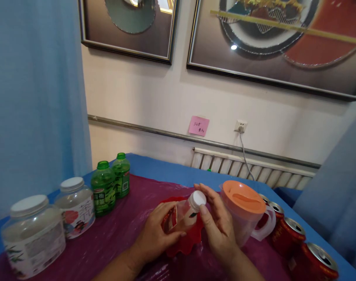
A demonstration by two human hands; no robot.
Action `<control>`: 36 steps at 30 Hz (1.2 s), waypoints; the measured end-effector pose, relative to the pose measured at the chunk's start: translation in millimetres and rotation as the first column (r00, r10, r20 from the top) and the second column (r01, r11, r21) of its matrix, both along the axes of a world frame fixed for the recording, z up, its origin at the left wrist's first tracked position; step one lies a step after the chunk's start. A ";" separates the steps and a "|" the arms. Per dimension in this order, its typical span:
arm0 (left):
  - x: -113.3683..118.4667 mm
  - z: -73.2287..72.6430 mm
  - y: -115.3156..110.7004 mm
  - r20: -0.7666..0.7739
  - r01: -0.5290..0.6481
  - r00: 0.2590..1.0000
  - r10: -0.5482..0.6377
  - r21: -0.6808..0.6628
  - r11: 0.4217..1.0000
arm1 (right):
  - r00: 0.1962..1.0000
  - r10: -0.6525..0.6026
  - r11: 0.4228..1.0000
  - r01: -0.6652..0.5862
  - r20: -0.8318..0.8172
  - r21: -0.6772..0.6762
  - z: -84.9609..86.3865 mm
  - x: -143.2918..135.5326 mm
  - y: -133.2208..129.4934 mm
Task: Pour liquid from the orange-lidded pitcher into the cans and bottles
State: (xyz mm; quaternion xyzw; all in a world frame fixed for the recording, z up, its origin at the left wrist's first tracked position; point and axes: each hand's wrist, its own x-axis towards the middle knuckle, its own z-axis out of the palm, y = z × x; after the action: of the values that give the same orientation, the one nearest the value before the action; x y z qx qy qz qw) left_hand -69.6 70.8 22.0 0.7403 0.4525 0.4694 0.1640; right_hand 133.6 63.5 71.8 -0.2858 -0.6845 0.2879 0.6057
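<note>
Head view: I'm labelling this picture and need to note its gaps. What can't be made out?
All in the head view:
- Label on the small bottle: partly covered by the left hand.
- Red dish: partly hidden behind the bottle and hands.
- Farthest can: mostly behind the pitcher.
- Larger framed picture: top cut off by the upper edge.
- Pink note: lower writing too small and blurred.

A white-capped clear plastic bottle (185, 214) is above a scalloped red tray (183, 248), between rounded clear jars (34, 240), left, and an orange-lidded pitcher (239, 224), right.
</note>
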 end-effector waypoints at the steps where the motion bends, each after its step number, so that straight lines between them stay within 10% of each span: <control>1: 0.1 0.8 0.0 0.004 0.004 1.000 -0.004 0.000 1.000 | 1.000 -0.018 1.000 0.018 0.006 0.009 -1.6 -0.5 1.5; 19: 0.1 0.7 -0.5 0.000 0.020 1.000 -0.020 -0.017 1.000 | 0.967 -0.254 0.963 0.253 0.006 0.095 -11.1 -7.4 4.2; 36: -1.0 -3.6 1.0 -0.012 -0.001 1.000 0.001 -0.003 1.000 | 0.973 -0.230 0.969 0.232 -0.029 0.080 -12.7 -10.7 2.5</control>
State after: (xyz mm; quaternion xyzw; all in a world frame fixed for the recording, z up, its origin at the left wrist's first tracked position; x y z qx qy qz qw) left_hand -70.6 71.8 18.4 0.7425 0.4547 0.4644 0.1620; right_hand 123.0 66.0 59.2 -0.3354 -0.6518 0.1897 0.6532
